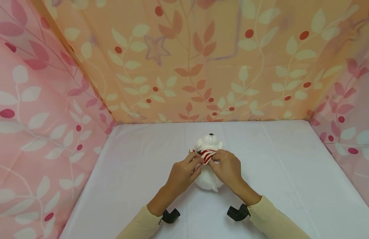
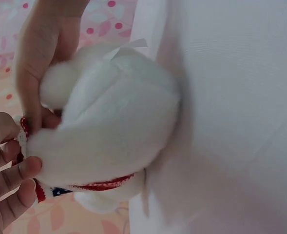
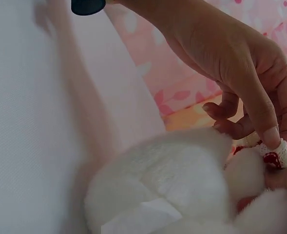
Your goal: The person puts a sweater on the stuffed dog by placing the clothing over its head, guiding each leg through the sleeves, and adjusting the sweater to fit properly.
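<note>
One white plush animal toy with a black nose (image 1: 209, 181), on the white cloth-covered worktop (image 1: 130, 166), near its centre in the head view; nose towards 12 o'clock, rounded rump towards 6. One red-and-white striped knitted scarf with a dark navy patch (image 1: 206, 156), lying about the toy's neck. One left hand (image 1: 184, 172), at 8 o'clock of the toy, thumb and fingers closed in a pinch on the scarf, remaining fingers loosely bent. One right hand (image 1: 227, 167), at 4 o'clock, thumb and forefinger bent together on the scarf's opposite edge. One white fabric tag (image 3: 141, 217), on the plush body. Two black curved wrist fittings (image 1: 171, 216), at 7 and 5 o'clock, beside two cream sleeves (image 1: 139, 223). One orange leaf-print curtain (image 1: 184, 83), at 12 o'clock; two pink leaf-print curtains (image 1: 47, 132), at 9 and 3.
</note>
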Demonstrator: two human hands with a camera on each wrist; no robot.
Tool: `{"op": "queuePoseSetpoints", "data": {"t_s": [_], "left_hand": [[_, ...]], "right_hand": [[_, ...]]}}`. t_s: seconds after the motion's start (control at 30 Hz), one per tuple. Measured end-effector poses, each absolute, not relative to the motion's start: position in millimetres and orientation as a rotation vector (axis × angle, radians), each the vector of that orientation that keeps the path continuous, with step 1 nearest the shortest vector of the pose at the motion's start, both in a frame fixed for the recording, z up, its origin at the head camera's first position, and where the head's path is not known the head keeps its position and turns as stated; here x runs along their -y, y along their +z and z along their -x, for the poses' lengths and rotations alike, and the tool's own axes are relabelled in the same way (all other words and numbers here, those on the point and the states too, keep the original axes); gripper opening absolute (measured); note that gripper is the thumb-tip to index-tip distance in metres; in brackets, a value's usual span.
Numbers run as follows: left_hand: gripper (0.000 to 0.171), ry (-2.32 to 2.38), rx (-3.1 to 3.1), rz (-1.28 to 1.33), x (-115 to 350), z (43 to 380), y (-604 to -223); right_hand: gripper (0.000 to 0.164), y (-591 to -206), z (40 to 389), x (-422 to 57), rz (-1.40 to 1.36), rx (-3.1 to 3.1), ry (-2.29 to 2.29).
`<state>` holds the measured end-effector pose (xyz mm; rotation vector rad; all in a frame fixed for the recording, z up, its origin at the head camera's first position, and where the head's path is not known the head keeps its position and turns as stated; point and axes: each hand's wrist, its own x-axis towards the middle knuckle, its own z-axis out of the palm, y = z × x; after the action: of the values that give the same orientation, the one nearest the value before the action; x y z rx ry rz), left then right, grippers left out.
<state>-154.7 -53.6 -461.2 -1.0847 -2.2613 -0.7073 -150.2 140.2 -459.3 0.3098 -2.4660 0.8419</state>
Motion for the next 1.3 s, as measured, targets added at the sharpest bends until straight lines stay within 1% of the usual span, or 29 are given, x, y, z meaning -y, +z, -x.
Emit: {"op": "queuePoseSetpoints", "data": {"t_s": [0.33, 0.57, 0.77, 0.93, 1.03, 1.1, 1.23, 1.3], "left_hand": [[0.022, -0.514, 2.283, 0.884, 47, 160, -462], [0.018, -0.566, 2.226, 0.815, 43, 165, -465], [0.014, -0.594, 2.153, 0.822, 43, 171, -465], [0.013, -0.563, 2.081, 0.909, 47, 171, -465], [0.014, -0.566, 2.058, 0.972, 49, 172, -465], [0.014, -0.565, 2.043, 1.009, 50, 172, -465], [0.014, -0.546, 1.999, 1.078, 49, 171, -466], [0.011, -0.541, 1.978, 1.109, 48, 170, -467]], "right_hand": [[0.014, -461, 154, -145, -0.314, 2.497, 0.937], [0.017, -459, 152, -150, -0.327, 2.578, 0.955], [0.028, -454, 152, -151, -0.377, 2.567, 0.827], [0.045, -456, 152, -148, -0.358, 2.45, 0.779], [0.053, -458, 154, -148, -0.433, 2.372, 0.795], [0.052, -458, 157, -148, -0.504, 2.338, 0.805], [0.032, -459, 159, -147, -0.565, 2.315, 0.785], [0.027, -459, 160, -147, -0.559, 2.323, 0.775]]}}
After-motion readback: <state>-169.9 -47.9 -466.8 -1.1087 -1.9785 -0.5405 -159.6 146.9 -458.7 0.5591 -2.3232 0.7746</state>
